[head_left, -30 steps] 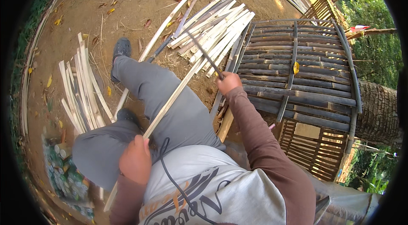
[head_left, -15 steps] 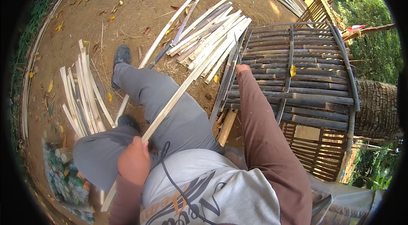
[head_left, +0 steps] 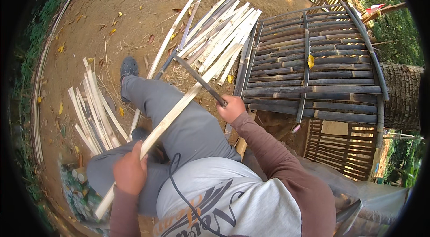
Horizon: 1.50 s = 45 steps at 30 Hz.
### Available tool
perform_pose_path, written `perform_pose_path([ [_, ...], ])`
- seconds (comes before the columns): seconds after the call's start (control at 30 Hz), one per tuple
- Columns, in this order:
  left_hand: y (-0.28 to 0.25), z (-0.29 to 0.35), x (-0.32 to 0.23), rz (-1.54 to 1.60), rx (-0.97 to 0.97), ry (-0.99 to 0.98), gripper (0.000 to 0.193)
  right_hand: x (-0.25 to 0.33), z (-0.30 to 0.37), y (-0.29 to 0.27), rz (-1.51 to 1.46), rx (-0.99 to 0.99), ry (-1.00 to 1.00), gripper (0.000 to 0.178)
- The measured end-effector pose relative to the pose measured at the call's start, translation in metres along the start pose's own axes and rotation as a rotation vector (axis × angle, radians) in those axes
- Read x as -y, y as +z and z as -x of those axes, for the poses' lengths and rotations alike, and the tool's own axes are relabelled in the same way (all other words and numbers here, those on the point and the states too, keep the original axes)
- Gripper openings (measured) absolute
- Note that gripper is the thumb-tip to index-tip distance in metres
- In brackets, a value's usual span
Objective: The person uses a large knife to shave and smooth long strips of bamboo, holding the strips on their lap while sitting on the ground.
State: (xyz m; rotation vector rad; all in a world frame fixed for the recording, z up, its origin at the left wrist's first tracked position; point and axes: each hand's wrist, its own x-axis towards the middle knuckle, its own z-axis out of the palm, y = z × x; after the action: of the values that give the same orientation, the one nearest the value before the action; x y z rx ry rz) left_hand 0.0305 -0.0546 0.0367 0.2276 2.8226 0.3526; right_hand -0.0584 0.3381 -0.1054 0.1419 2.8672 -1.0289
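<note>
My left hand [head_left: 130,170] is closed around a long pale bamboo strip [head_left: 172,114], near its lower end. The strip slants up across my grey-trousered leg toward a pile of similar pale strips [head_left: 224,31] on the ground. My right hand [head_left: 231,108] grips the handle of a machete [head_left: 197,76], its dark blade lying across the upper part of the strip. Whether the blade's edge bites into the strip, I cannot tell.
To the right stands a dark bamboo-pole bench [head_left: 313,76], close to my right arm. A second bundle of strips [head_left: 96,111] lies at the left, near a clear bag of bottles [head_left: 83,192]. A tree trunk [head_left: 403,96] rises behind the bench.
My right hand has come from beside the bench toward me and left, bringing the machete blade across the strip. My left hand still holds the strip, slightly shifted.
</note>
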Motion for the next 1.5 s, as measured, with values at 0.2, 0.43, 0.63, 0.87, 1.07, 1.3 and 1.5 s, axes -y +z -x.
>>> perform_pose_path([
  [0.2, 0.014, -0.002, 0.009, 0.062, 0.002, 0.028, 0.036, -0.024, -0.037, -0.01, -0.028, 0.022, 0.326, 0.028],
  [0.43, 0.012, -0.001, 0.01, 0.086, 0.008, 0.04, 0.04, -0.03, -0.043, -0.021, 0.126, 0.12, 0.188, 0.027],
  [0.63, 0.012, -0.015, 0.003, 0.136, 0.032, 0.001, 0.04, -0.03, -0.069, -0.001, 0.114, -0.126, 0.226, 0.024],
  [0.87, 0.013, -0.01, 0.001, 0.128, 0.043, -0.01, 0.037, 0.006, -0.067, -0.017, 0.074, -0.001, 0.326, 0.028],
  [1.07, 0.008, -0.01, -0.001, 0.13, 0.075, 0.009, 0.035, -0.035, -0.082, -0.034, 0.106, -0.019, 0.428, 0.028],
  [1.3, -0.003, -0.007, 0.007, 0.164, 0.092, -0.024, 0.035, -0.021, -0.087, -0.025, 0.043, -0.078, 0.408, 0.032],
  [1.5, -0.005, -0.006, 0.012, 0.216, 0.098, -0.043, 0.031, -0.017, -0.084, -0.035, 0.181, 0.054, 0.308, 0.029],
])
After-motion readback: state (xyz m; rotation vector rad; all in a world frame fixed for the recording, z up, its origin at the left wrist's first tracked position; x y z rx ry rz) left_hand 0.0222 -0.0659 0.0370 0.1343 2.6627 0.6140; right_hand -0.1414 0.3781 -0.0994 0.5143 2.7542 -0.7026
